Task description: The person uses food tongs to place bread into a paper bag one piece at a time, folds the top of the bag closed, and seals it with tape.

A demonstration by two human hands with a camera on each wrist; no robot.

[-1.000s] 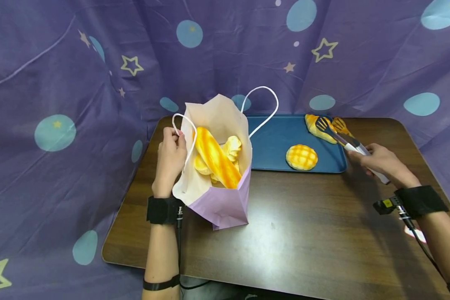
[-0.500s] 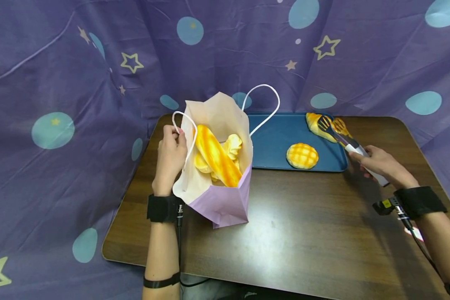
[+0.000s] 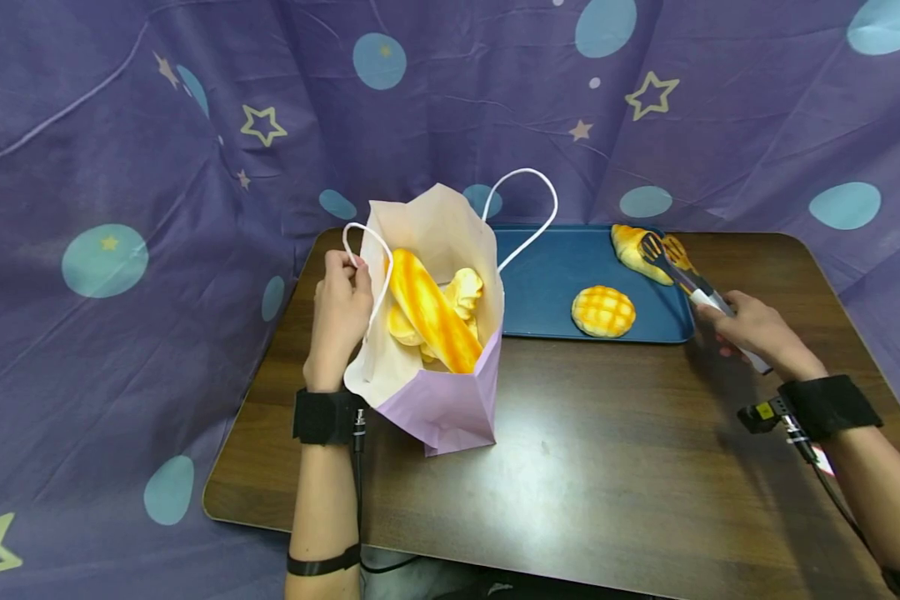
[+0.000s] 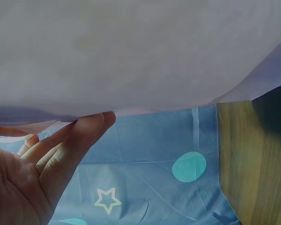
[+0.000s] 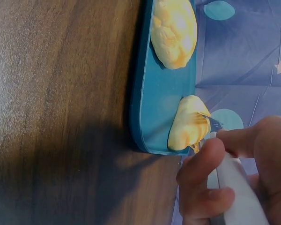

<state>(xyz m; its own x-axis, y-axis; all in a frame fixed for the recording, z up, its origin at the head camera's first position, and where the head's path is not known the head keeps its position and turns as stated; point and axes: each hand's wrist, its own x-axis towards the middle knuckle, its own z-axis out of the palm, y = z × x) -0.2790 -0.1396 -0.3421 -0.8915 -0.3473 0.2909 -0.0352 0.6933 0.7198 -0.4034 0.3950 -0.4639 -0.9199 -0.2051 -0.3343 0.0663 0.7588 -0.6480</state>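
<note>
My left hand (image 3: pixel 341 308) pinches the left side of a lilac paper bag (image 3: pixel 450 412) near its rim and white cord handle. Inside the bag lie a long baguette-like bread (image 3: pixel 433 312) and paler bread pieces (image 3: pixel 465 292). At the right, my right hand (image 3: pixel 757 329) grips white-and-grey tongs (image 3: pixel 708 298) with slotted heads. The tongs' heads straddle an oval bread roll (image 3: pixel 633 252) at the back right corner of the blue tray (image 3: pixel 540 283); in the right wrist view they overlap that roll (image 5: pixel 187 124). A round, grid-patterned bun (image 3: pixel 603 312) sits near the tray's front edge.
A brown wooden table (image 3: pixel 570 467) carries the bag and the tray. The bag stands before the tray's left part and hides it. A purple patterned curtain (image 3: pixel 450 108) hangs behind. Cables (image 3: pixel 360 500) run from the wrist straps.
The right hand and wrist have shifted slightly left, and the tongs' two heads stand a little closer together at the oval roll. The left hand and bag have stayed in place.
</note>
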